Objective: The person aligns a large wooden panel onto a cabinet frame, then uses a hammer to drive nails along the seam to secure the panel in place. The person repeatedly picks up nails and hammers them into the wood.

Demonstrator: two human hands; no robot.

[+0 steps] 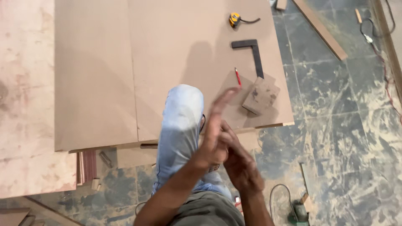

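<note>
You're in a carpentry workshop: big fibreboard sheets [167, 62] fill the frame's upper left, with a tape measure [234, 19], steel square [253, 54] and dusty floor [343, 125].

Tape measure [234, 19], square [252, 54], red pencil [238, 77], wood block [260, 95] on board [167, 50].

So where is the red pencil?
In the head view, the red pencil lies on the big brown board, just left of the black metal square and above the small wooden block.
</note>
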